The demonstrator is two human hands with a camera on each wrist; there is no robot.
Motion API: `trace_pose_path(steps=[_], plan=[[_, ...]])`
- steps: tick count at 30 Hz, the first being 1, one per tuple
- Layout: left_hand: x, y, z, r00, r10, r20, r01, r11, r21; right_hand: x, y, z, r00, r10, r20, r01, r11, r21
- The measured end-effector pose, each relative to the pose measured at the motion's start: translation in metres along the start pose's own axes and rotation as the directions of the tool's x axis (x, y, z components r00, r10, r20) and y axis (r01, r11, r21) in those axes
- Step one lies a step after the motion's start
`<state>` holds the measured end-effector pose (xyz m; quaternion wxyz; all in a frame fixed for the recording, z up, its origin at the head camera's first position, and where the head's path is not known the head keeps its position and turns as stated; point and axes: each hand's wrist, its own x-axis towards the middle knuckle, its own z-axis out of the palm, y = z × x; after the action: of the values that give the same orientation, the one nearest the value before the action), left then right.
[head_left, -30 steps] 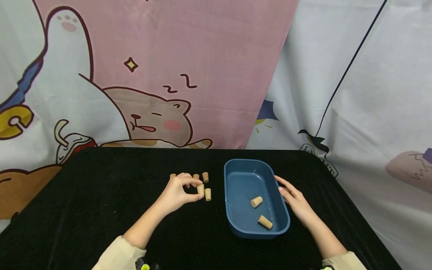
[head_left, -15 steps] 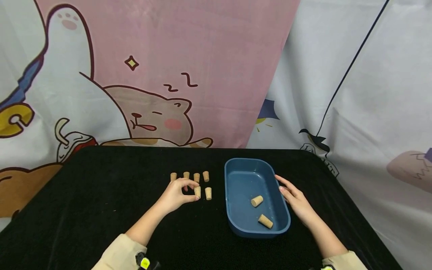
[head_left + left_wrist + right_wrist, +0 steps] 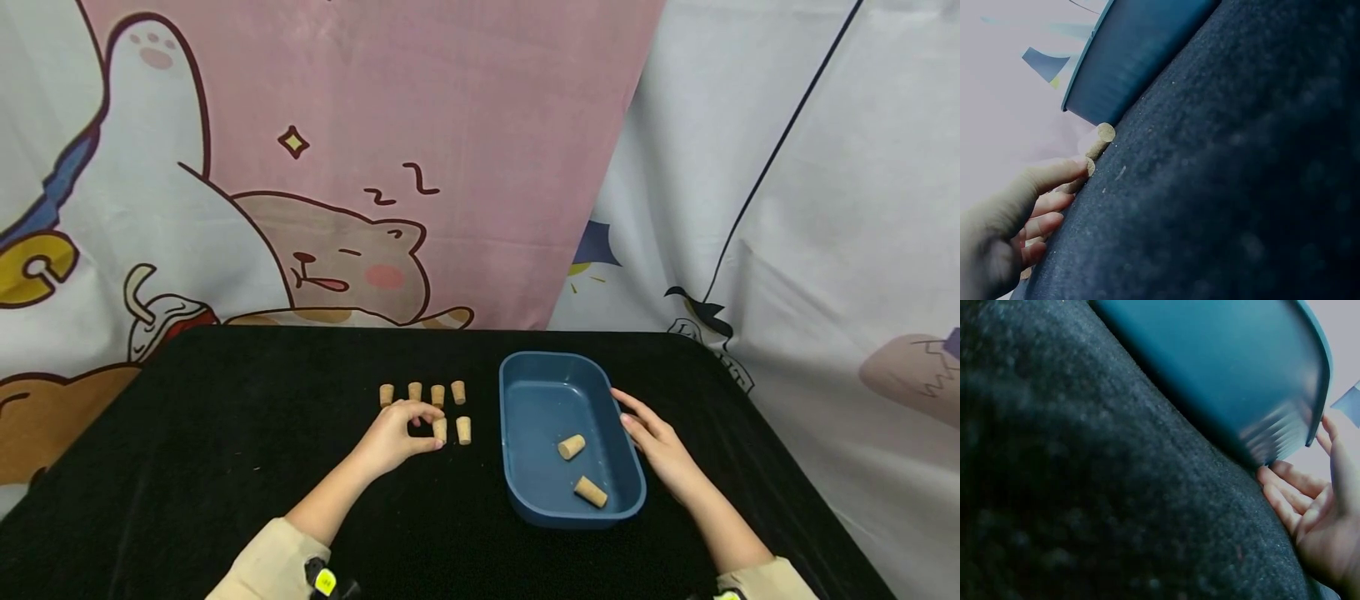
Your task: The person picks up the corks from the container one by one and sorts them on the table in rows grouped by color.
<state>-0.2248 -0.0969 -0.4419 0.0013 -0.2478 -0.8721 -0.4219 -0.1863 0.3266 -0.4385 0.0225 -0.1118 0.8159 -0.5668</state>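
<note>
While its long axis stands approx. vertical, one cork [image 3: 440,431] is at the black cloth [image 3: 225,467], left of the blue box [image 3: 551,408]; whether its lower end bears weight there, I cannot tell. The L hand [image 3: 393,437] pinches this cork btw. thumb & finger. Just to the right of it, a second cork [image 3: 464,431] stands upright, parallel to it. Behind these are four corks [image 3: 459,392] in a row, also upright. Further right, the box has its long side running from near to far. Inside it, two loose corks [image 3: 572,447] lie on their sides, axes slanted in diff. directions. The R hand [image 3: 663,450] is relaxed, w/ fingers approx. straight, touching the box's right side from outside. Behind everything hangs a pink & white curtain [image 3: 487,167] w/ cartoon animals.
</note>
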Motion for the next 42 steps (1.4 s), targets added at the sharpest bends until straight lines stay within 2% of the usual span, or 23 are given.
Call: trace_pose_path(steps=[10,16,20,26,31,37,42], plan=[[0.001,0.001,-0.002,1.0,0.022,-0.005,-0.023,1.0,-0.011,-0.001,-0.001,0.0,1.0,0.008,0.003,-0.008,1.0,0.018],[0.002,0.006,-0.004,0.998,0.051,-0.036,-0.052,0.998,-0.024,-0.001,-0.001,-0.001,1.0,-0.007,0.003,0.007,1.0,0.027],[0.001,0.013,-0.006,0.995,0.074,-0.072,-0.074,0.997,-0.004,-0.001,0.0,-0.001,1.0,-0.017,0.004,0.017,1.0,0.024],[0.0,0.034,-0.009,0.986,0.104,-0.131,-0.1,0.994,0.039,0.0,0.001,-0.001,1.0,-0.03,0.009,0.029,0.999,0.024],[0.002,0.057,-0.007,0.979,0.15,-0.139,-0.149,0.989,0.016,0.0,0.001,-0.001,1.0,-0.025,0.011,0.024,0.999,0.027],[0.005,0.083,0.001,0.974,0.202,-0.107,-0.203,0.979,0.001,0.001,0.003,-0.001,1.0,-0.026,0.007,0.026,1.0,0.011],[0.01,0.102,0.012,0.972,0.232,-0.04,-0.233,0.972,-0.015,0.001,0.004,-0.002,1.0,-0.016,0.004,0.016,1.0,0.008]])
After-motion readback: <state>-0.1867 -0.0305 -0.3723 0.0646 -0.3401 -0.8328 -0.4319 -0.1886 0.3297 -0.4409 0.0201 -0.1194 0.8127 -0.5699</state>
